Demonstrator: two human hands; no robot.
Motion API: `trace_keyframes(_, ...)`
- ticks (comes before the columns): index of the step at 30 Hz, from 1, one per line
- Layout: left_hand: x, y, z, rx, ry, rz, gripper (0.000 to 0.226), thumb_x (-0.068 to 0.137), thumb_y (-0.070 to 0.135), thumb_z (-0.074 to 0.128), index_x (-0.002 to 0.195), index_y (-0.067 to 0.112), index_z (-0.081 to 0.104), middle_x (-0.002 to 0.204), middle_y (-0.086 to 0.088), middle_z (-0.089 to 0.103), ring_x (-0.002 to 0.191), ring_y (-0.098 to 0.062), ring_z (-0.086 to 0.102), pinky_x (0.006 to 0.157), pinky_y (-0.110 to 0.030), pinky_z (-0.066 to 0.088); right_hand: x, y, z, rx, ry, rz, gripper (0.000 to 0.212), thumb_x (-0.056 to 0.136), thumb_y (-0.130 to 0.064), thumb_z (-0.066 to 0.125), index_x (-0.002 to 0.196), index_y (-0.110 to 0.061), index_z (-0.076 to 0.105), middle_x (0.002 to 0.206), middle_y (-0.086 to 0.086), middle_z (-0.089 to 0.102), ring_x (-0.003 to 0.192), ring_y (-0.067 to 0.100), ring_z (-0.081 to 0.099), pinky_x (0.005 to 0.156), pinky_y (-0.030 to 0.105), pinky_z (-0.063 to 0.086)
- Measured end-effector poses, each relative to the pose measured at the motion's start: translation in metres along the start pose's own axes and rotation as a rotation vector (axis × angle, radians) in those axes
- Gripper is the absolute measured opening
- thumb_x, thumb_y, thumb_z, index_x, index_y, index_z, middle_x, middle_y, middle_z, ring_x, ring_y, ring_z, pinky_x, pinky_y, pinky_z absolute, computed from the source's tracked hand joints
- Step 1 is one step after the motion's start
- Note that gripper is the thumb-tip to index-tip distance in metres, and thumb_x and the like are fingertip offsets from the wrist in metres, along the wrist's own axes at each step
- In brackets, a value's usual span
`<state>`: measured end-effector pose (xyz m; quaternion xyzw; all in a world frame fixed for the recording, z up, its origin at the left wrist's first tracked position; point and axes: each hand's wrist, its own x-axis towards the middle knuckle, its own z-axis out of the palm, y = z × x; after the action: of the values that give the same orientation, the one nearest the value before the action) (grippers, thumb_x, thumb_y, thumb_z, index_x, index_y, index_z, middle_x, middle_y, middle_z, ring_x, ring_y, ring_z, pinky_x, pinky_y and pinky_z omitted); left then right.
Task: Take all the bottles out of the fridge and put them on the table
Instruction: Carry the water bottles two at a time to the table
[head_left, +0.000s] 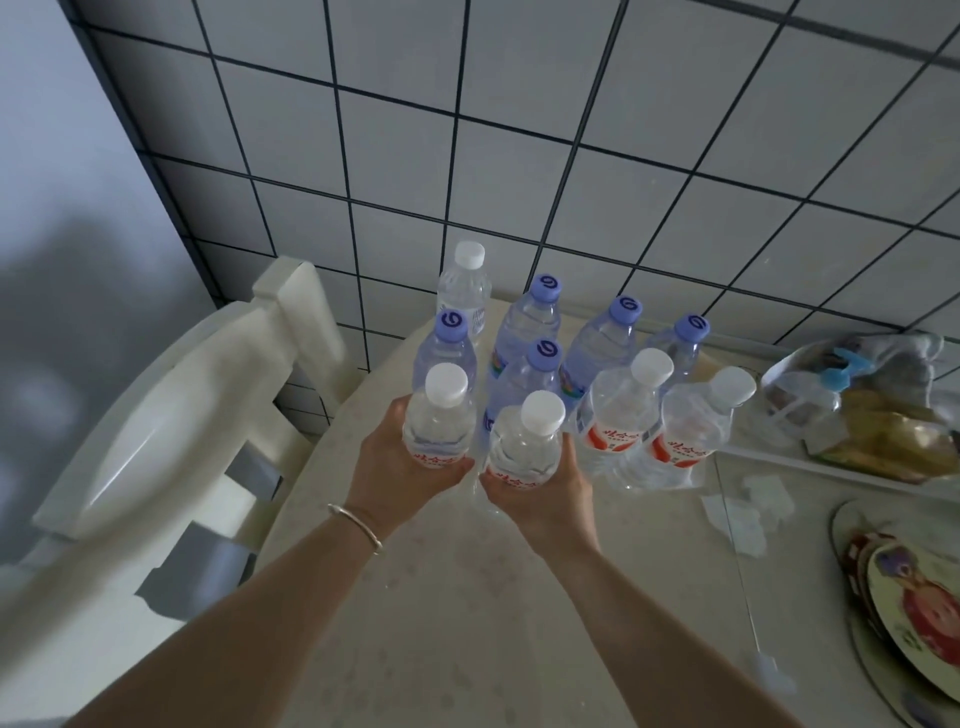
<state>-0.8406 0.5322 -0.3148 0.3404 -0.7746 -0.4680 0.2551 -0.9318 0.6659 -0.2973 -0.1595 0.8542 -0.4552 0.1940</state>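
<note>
My left hand (387, 467) grips a clear water bottle with a white cap and red label (439, 423). Beside it, my right hand (545, 493) grips a second white-capped bottle (524, 447). Both bottles are upright at the near edge of a group of bottles on the cream table (467, 597). Two more white-capped, red-labelled bottles (618, 410) (691, 421) stand to the right. Behind them stand several purple-capped bottles (532, 322) and one clear white-capped bottle (465, 286) by the wall. The fridge is out of view.
A white chair (171, 415) stands at the table's left edge. A plastic bag of items (872, 400) lies at the right by the tiled wall (519, 156). Round printed mats (909, 587) and paper scraps (743, 514) lie at the right front.
</note>
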Motion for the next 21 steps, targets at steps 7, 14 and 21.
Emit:
trace_keyframes(7,-0.002,0.003,-0.002,-0.033,-0.099,-0.119,0.077,0.061,0.02,0.087,0.127,0.015,0.047,0.11,0.01,0.054,0.1,-0.009,0.054,0.086,-0.016,0.039,-0.001,-0.004,-0.004,-0.038,-0.061,0.044,0.072,0.063,-0.03,0.083,0.123,-0.023,0.044,0.113,-0.004,0.061,0.095,0.015,0.056,0.075,0.028,0.044)
trace_keyframes(14,-0.027,0.027,-0.011,-0.082,-0.032,-0.174,0.087,0.053,0.034,0.086,0.129,0.018,0.047,0.125,-0.003,0.059,0.112,-0.018,0.059,0.098,-0.04,0.048,-0.034,-0.009,-0.039,-0.088,-0.099,0.102,0.087,0.073,-0.048,0.072,0.142,-0.019,0.028,0.141,0.002,0.044,0.127,0.021,0.045,0.102,0.039,0.042)
trace_keyframes(21,-0.102,0.087,-0.026,-0.098,0.206,-0.16,0.048,0.074,0.02,0.075,0.117,0.016,0.054,0.116,-0.002,0.057,0.103,-0.018,0.057,0.086,-0.031,0.045,-0.109,-0.01,-0.095,-0.128,-0.029,0.081,0.063,0.085,-0.047,0.056,0.137,-0.015,0.038,0.139,0.005,0.048,0.124,0.025,0.049,0.1,0.035,0.04)
